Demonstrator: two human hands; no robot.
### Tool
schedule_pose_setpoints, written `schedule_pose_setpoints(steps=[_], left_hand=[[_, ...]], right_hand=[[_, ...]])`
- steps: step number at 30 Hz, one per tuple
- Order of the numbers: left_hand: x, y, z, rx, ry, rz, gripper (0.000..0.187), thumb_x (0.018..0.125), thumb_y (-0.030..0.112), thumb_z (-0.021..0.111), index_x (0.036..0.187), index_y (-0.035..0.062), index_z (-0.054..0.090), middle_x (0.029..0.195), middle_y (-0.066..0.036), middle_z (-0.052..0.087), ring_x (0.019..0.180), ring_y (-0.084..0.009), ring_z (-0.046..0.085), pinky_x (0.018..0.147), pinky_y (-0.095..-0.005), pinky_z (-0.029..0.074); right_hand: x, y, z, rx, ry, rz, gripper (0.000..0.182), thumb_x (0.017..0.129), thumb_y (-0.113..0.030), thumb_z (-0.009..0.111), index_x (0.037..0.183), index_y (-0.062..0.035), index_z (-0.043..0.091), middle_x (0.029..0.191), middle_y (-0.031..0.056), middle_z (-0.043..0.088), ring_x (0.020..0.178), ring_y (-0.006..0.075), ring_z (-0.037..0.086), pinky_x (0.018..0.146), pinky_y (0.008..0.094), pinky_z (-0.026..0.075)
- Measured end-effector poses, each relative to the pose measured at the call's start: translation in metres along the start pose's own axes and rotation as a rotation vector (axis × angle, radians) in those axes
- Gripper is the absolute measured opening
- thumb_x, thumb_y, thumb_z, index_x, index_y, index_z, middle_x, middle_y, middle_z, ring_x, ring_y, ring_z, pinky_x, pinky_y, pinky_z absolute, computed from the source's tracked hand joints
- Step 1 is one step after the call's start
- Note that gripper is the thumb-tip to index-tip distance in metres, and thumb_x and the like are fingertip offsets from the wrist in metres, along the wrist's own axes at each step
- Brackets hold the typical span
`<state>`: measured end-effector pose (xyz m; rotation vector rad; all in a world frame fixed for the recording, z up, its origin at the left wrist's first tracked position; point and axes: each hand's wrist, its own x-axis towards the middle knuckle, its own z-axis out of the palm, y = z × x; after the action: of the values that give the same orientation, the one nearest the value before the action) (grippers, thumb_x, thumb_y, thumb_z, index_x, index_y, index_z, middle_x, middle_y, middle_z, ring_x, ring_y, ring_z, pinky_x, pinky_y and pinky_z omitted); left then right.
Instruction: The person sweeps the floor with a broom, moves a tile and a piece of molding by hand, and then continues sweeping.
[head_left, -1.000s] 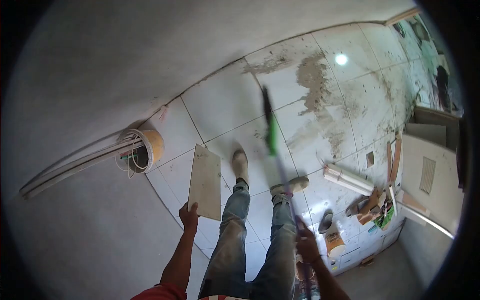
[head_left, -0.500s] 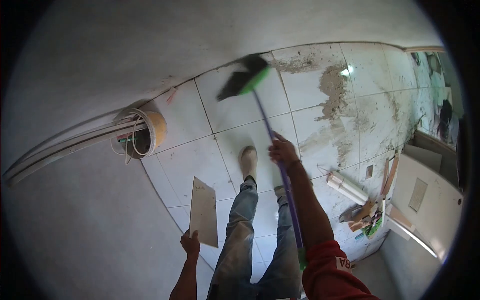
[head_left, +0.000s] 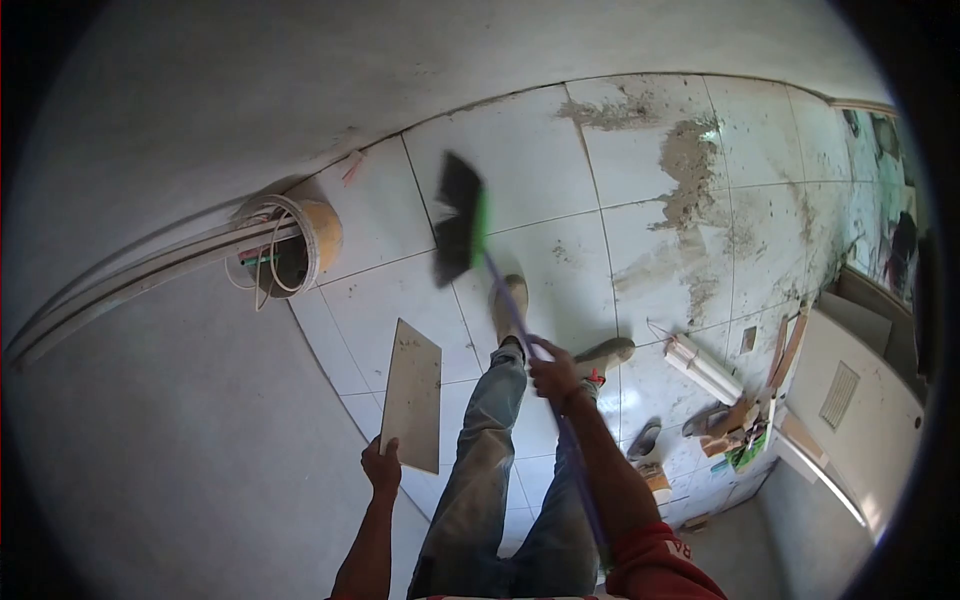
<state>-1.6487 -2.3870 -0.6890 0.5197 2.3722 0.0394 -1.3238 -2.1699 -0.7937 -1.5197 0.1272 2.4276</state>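
Note:
My right hand (head_left: 555,372) is wrapped round the purple handle of a broom (head_left: 462,218). The broom's green head and dark bristles, smeared by motion, are over the white floor tiles ahead of my boots. In my left hand (head_left: 381,465) is a flat rectangular tile (head_left: 412,398), gripped at its lower edge and held upright beside my left leg. Dried mortar (head_left: 688,172) and grey smears mark the tiles to the right of the broom.
A bucket (head_left: 322,245) with long strips (head_left: 150,275) leaning from it stands by the left wall. At right are a white roll-like bundle (head_left: 704,368), scraps of wood and debris (head_left: 735,425), shoes (head_left: 645,438) and a leaning white door panel (head_left: 850,410).
The broom head has swept left and towards me, away from the wall edge. My right foot has come forward. The tile stays in my left hand, slightly higher.

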Motion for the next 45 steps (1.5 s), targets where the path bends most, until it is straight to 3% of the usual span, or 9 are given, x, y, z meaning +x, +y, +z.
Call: schedule_pose_setpoints(steps=[9,12,17,23,26,29,32,36,45], left_hand=[[0.021,0.018,-0.006,-0.008,0.013,0.075,0.025,0.085,0.016,0.066,0.102,-0.0022,0.072,0.087,-0.02,0.072,0.079,-0.032,0.07,0.074,-0.0419,0.053],[0.004,0.0,-0.001,-0.037,0.029,-0.003,0.025,0.085,0.014,0.067,0.102,-0.0035,0.071,0.088,-0.02,0.072,0.079,-0.032,0.07,0.075,-0.0419,0.053],[-0.027,-0.031,0.004,-0.076,0.035,-0.089,0.024,0.087,0.011,0.066,0.102,-0.0078,0.07,0.087,-0.02,0.072,0.077,-0.0285,0.069,0.071,-0.0407,0.054],[-0.06,-0.033,0.01,-0.065,0.018,-0.234,0.023,0.089,0.009,0.065,0.105,-0.0068,0.069,0.085,-0.015,0.068,0.071,-0.0222,0.065,0.055,-0.0354,0.053],[-0.074,-0.04,0.014,-0.256,0.027,-0.315,0.024,0.088,0.01,0.066,0.105,-0.0064,0.068,0.085,-0.012,0.067,0.071,-0.02,0.064,0.054,-0.0344,0.053],[-0.068,-0.042,0.022,-0.368,0.043,-0.267,0.023,0.089,0.009,0.065,0.106,-0.0061,0.068,0.087,-0.011,0.067,0.071,-0.0192,0.063,0.054,-0.0346,0.052],[-0.057,-0.014,0.018,-0.154,0.068,-0.162,0.022,0.09,0.008,0.063,0.107,-0.006,0.068,0.09,-0.012,0.067,0.073,-0.0199,0.063,0.058,-0.0343,0.052],[-0.024,0.022,0.015,-0.257,0.088,0.039,0.025,0.09,0.009,0.064,0.11,-0.0052,0.067,0.091,-0.012,0.068,0.076,-0.0194,0.063,0.058,-0.0347,0.051],[0.088,0.205,0.04,-0.276,-0.103,0.124,0.03,0.09,0.011,0.066,0.118,0.0012,0.067,0.096,-0.007,0.069,0.075,-0.0185,0.064,0.057,-0.0317,0.053]], right_hand=[[-0.172,-0.04,-0.107,-0.529,0.711,-0.238,0.058,0.09,-0.006,0.051,0.148,-0.0119,0.045,0.055,-0.0025,0.048,0.04,0.0081,0.043,0.035,0.0275,0.039],[-0.191,0.028,-0.103,-0.872,0.509,-0.484,0.044,0.086,-0.005,0.057,0.129,-0.0103,0.055,0.071,0.0037,0.057,0.054,0.0144,0.052,0.047,0.0321,0.046],[-0.124,0.072,0.041,-0.045,-0.237,0.064,0.065,0.097,-0.013,0.055,0.156,-0.0199,0.027,0.075,-0.0002,0.051,0.058,0.0055,0.047,0.048,0.0239,0.041],[0.026,0.085,0.051,-0.425,0.055,-0.024,0.047,0.093,-0.016,0.063,0.139,-0.0144,0.052,0.062,0.0004,0.05,0.048,0.012,0.048,0.04,0.031,0.041],[0.014,0.041,-0.071,0.335,-0.142,0.046,0.05,0.092,-0.009,0.061,0.14,-0.0184,0.049,0.065,0.0035,0.053,0.049,0.0135,0.05,0.039,0.0325,0.039],[-0.053,-0.016,-0.161,0.159,0.033,-0.165,0.05,0.09,-0.005,0.061,0.139,-0.0145,0.051,0.067,0.0054,0.053,0.046,0.015,0.048,0.038,0.0351,0.038],[-0.111,-0.058,-0.219,-0.606,0.391,-0.376,0.052,0.088,-0.008,0.059,0.139,-0.01,0.052,0.093,0.0223,0.066,0.076,0.0344,0.065,0.067,0.0462,0.053],[-0.19,-0.074,-0.241,-0.966,0.706,-0.564,0.057,0.088,-0.009,0.055,0.145,-0.0092,0.045,0.121,0.0311,0.062,0.113,0.0469,0.058,0.099,0.0517,0.045],[-0.255,0.093,-0.218,-1.235,0.826,-0.308,0.063,0.09,-0.003,0.049,0.15,-0.0182,0.039,0.076,0.026,0.06,0.072,0.0443,0.06,0.067,0.0543,0.046]])
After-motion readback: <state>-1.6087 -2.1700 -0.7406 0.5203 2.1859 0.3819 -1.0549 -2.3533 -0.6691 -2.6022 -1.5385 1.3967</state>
